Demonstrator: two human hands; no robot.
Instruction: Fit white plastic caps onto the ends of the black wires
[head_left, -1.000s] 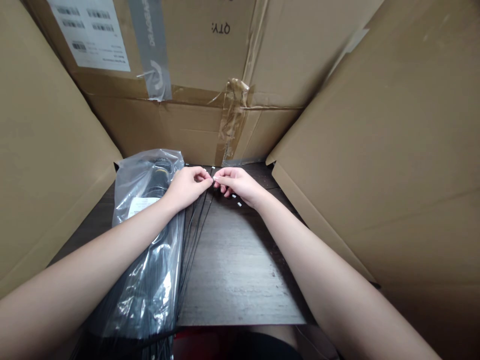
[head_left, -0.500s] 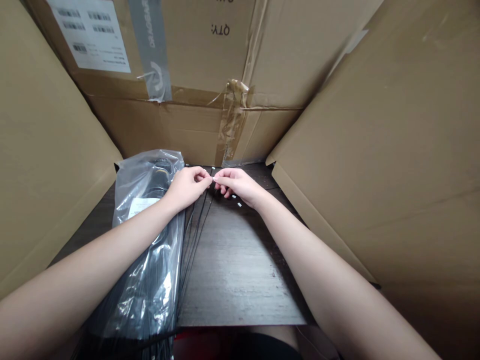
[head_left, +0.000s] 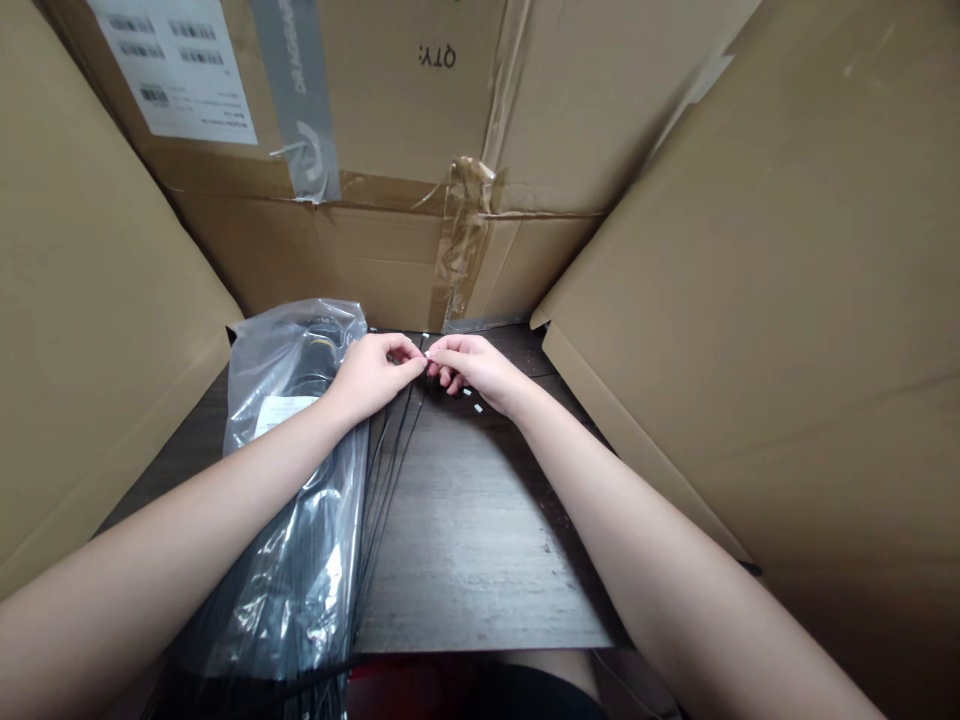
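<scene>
"Pinching something, are they, the left hand and the right hand?"

"They are meeting fingertip to fingertip, yes, but whatever sits between them is too small to make out. Thin black wires are running down from there across the dark wood table."

"Any writing showing?"

"A cardboard box is standing ahead with \"QTY:\" printed upside down on it (the white label is carrying barcodes and print too small to read), and the gray tape is showing cut-off lettering."

"And the clear plastic bag?"

"It is lying under the left forearm, holding something black and coiled that glare is mostly hiding. Tiny white bits are lying just beyond the right hand."
</scene>
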